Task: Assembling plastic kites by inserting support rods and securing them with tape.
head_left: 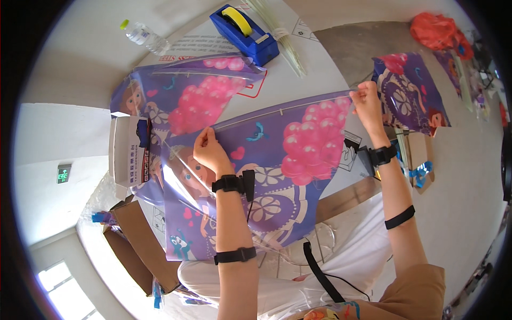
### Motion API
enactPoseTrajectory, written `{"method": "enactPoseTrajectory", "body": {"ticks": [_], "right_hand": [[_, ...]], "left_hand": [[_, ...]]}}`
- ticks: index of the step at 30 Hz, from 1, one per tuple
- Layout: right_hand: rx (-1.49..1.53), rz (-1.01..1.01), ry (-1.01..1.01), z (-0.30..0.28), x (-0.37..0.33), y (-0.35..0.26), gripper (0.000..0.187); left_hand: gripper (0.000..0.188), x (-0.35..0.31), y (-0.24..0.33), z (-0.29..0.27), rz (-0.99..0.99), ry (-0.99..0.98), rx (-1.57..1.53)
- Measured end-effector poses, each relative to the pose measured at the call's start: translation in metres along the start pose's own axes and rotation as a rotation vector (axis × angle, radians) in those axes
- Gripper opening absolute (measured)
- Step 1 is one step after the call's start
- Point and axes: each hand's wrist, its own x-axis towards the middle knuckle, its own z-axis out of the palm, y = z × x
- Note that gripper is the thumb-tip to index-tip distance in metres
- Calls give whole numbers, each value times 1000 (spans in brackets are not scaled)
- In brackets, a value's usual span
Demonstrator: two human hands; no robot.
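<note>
A purple plastic sheet (272,184) printed with pink balloons and a cartoon princess hangs over the near edge of the table and my lap. A thin pale rod (281,111) runs along its top edge, with a small pale piece near the middle. My left hand (210,152) pinches the sheet's upper edge at the left. At the upper right corner, my right hand (368,106) is closed with fingertips together on the edge. A similar printed sheet (186,96) lies behind, partly under the first one. Black straps with small boxes are on both wrists.
On the table (330,69) sit a blue tape dispenser (258,48) with yellow tape, a bundle of thin pale sticks (285,45), a clear bottle (144,37) and a white carton (128,152). Another printed sheet (408,93) is at right. A brown cardboard box (141,240) stands lower left.
</note>
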Motion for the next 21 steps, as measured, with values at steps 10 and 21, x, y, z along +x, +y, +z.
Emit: {"method": "enactPoseTrajectory", "body": {"ticks": [10, 21], "right_hand": [[78, -10, 72, 6, -5, -5, 33], [93, 9, 83, 6, -6, -9, 32]], "left_hand": [[13, 7, -5, -2, 37, -2, 86], [13, 6, -3, -1, 44, 16, 117]]}}
